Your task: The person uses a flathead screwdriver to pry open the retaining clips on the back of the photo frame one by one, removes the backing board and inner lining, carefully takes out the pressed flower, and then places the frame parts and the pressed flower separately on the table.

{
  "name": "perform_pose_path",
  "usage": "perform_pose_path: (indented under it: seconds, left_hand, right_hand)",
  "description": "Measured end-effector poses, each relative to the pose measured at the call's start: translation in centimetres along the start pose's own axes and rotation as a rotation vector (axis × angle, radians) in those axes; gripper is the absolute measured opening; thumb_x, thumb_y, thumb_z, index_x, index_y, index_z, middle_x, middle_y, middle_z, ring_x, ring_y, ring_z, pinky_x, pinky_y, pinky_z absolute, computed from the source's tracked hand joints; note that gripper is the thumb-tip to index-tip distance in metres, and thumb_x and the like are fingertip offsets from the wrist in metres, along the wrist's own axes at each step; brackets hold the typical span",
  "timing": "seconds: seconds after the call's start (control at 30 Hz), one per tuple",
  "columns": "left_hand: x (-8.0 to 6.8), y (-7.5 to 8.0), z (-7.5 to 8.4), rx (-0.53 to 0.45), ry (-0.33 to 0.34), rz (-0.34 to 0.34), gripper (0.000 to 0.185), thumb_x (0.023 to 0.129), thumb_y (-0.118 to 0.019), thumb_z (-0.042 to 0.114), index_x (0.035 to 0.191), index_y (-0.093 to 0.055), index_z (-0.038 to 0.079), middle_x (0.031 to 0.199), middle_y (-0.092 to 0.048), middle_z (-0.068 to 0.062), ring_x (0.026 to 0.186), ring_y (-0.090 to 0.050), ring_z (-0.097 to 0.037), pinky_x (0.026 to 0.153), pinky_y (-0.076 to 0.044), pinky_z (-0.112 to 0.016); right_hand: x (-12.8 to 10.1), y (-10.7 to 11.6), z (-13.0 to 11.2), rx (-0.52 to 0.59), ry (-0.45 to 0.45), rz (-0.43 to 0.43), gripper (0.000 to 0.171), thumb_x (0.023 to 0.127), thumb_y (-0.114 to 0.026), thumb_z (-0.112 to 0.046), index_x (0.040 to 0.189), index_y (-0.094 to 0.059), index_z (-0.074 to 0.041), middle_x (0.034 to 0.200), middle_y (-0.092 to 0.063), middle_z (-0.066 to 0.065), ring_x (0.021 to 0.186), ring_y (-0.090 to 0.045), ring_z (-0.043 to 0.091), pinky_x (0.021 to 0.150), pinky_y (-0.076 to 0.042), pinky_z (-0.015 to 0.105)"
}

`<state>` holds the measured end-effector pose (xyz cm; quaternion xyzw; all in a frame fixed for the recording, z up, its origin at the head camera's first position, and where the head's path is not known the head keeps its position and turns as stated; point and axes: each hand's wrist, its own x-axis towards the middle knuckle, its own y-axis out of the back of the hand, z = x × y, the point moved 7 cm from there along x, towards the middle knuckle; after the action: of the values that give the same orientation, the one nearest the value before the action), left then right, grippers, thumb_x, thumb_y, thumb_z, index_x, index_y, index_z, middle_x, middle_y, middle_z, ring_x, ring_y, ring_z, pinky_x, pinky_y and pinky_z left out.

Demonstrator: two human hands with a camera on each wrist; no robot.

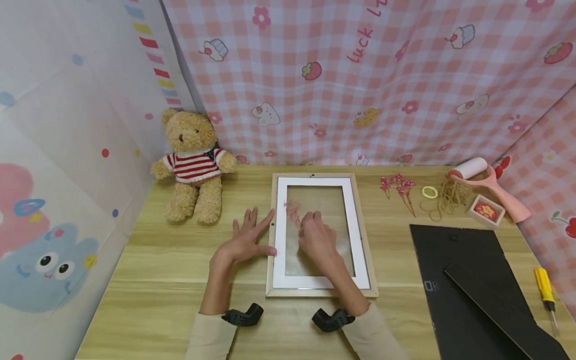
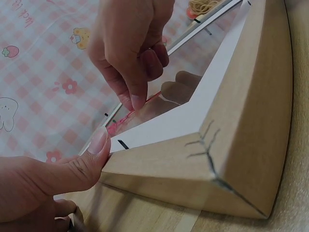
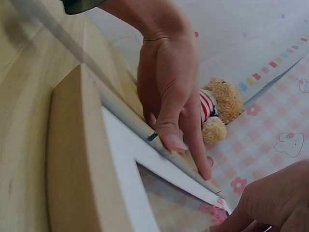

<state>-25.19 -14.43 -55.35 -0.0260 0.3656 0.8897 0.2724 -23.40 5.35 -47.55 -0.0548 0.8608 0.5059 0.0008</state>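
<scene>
A wooden picture frame (image 1: 366, 260) with a white mat (image 1: 281, 235) and a see-through pane lies on the table. Over the pane, my right hand (image 1: 318, 242) pinches the stem of a small pink dried flower (image 1: 292, 210) between thumb and fingertips. The flower's head lies at the upper left of the mat opening, and in the left wrist view the pink sprig (image 2: 120, 122) shows under the fingers. My left hand (image 1: 245, 240) rests at the frame's left side, fingers spread, with the thumb (image 2: 96, 145) on the wooden edge.
More pink dried flowers (image 1: 399, 187) lie right of the frame, near a yellow ring (image 1: 429, 192), twine (image 1: 452, 195), a small box (image 1: 486, 211) and a lint roller (image 1: 492, 182). A black backing board (image 1: 468, 270) and a yellow screwdriver (image 1: 545, 290) lie farther right. A teddy bear (image 1: 193, 165) sits back left.
</scene>
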Motion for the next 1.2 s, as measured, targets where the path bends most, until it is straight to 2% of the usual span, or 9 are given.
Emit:
perform_pose_path:
  seconds: [0.13, 0.33, 0.53, 0.67, 0.8, 0.9, 0.97, 1.13, 1.2]
  left_hand:
    - [0.0, 0.0, 0.1, -0.002, 0.001, -0.003, 0.117, 0.086, -0.08, 0.068, 0.177, -0.014, 0.035, 0.181, 0.019, -0.021, 0.167, 0.025, -0.039, 0.128, 0.025, -0.069]
    - [0.1, -0.1, 0.0, 0.001, 0.002, -0.006, 0.117, 0.087, -0.08, 0.067, 0.177, -0.013, 0.037, 0.181, 0.019, -0.021, 0.167, 0.026, -0.038, 0.127, 0.026, -0.07]
    - [0.0, -0.1, 0.2, 0.021, 0.001, -0.01, 0.116, 0.088, -0.08, 0.065, 0.178, -0.011, 0.036, 0.181, 0.019, -0.023, 0.167, 0.026, -0.04, 0.127, 0.024, -0.072]
    - [0.0, -0.1, 0.2, 0.023, 0.001, -0.01, 0.116, 0.089, -0.08, 0.065, 0.178, -0.011, 0.035, 0.181, 0.019, -0.023, 0.167, 0.026, -0.04, 0.127, 0.024, -0.071]
    - [0.0, -0.1, 0.2, 0.017, 0.004, -0.008, 0.116, 0.089, -0.08, 0.065, 0.178, -0.012, 0.035, 0.181, 0.02, -0.021, 0.167, 0.026, -0.038, 0.128, 0.025, -0.07]
    - [0.0, -0.1, 0.1, 0.002, 0.008, -0.011, 0.116, 0.089, -0.081, 0.064, 0.178, -0.012, 0.035, 0.181, 0.021, -0.019, 0.167, 0.027, -0.036, 0.128, 0.026, -0.068]
    - [0.1, -0.1, 0.1, -0.009, 0.008, -0.011, 0.116, 0.089, -0.082, 0.064, 0.178, -0.012, 0.035, 0.182, 0.021, -0.018, 0.167, 0.028, -0.036, 0.128, 0.027, -0.067]
    - [0.1, -0.1, -0.2, -0.024, 0.005, -0.015, 0.117, 0.088, -0.082, 0.065, 0.177, -0.013, 0.036, 0.182, 0.021, -0.018, 0.167, 0.028, -0.035, 0.127, 0.027, -0.068]
    - [0.2, -0.1, -0.2, -0.021, 0.003, -0.017, 0.117, 0.088, -0.082, 0.065, 0.177, -0.013, 0.036, 0.182, 0.021, -0.018, 0.167, 0.028, -0.036, 0.127, 0.027, -0.068]
  right_hand:
    - [0.0, 0.0, -0.3, -0.013, -0.024, -0.025, 0.003, 0.098, -0.065, 0.003, 0.098, -0.064, 0.006, 0.103, -0.063, 0.021, 0.079, -0.067, 0.039, 0.081, -0.063, 0.06]
    - [0.2, -0.4, -0.1, -0.027, -0.028, -0.026, 0.007, 0.092, -0.066, 0.005, 0.087, -0.067, 0.0, 0.095, -0.066, 0.018, 0.085, -0.07, 0.042, 0.082, -0.061, 0.063]
    - [1.9, -2.9, 2.5, 0.0, -0.045, -0.074, 0.016, 0.09, -0.067, -0.003, 0.075, -0.068, -0.008, 0.088, -0.069, 0.011, 0.079, -0.068, 0.033, 0.077, -0.06, 0.06]
    - [2.8, -3.8, 4.1, 0.022, -0.063, -0.122, 0.02, 0.094, -0.066, -0.009, 0.077, -0.076, -0.012, 0.09, -0.073, 0.007, 0.079, -0.067, 0.027, 0.076, -0.06, 0.055]
    - [3.6, -4.0, 5.9, 0.082, -0.067, -0.151, 0.022, 0.093, -0.066, -0.013, 0.074, -0.076, -0.017, 0.089, -0.075, 0.001, 0.075, -0.063, 0.019, 0.063, -0.054, 0.039]
    - [3.6, -2.9, 6.8, 0.174, -0.073, -0.154, 0.017, 0.094, -0.065, -0.011, 0.08, -0.074, -0.015, 0.094, -0.076, 0.002, 0.072, -0.06, 0.017, 0.058, -0.048, 0.032]
    - [3.4, -1.8, 7.2, 0.224, -0.06, -0.144, 0.015, 0.094, -0.061, -0.011, 0.084, -0.073, -0.012, 0.097, -0.078, 0.004, 0.072, -0.059, 0.017, 0.057, -0.047, 0.031]
    - [1.6, 3.0, 6.4, 0.329, -0.076, -0.156, 0.02, 0.102, -0.061, -0.014, 0.102, -0.075, 0.001, 0.104, -0.077, 0.016, 0.081, -0.061, 0.022, 0.065, -0.049, 0.032]
    - [0.8, 4.9, 6.4, 0.361, -0.112, -0.164, 0.023, 0.106, -0.063, -0.015, 0.108, -0.074, 0.005, 0.104, -0.074, 0.018, 0.084, -0.06, 0.023, 0.068, -0.048, 0.03]
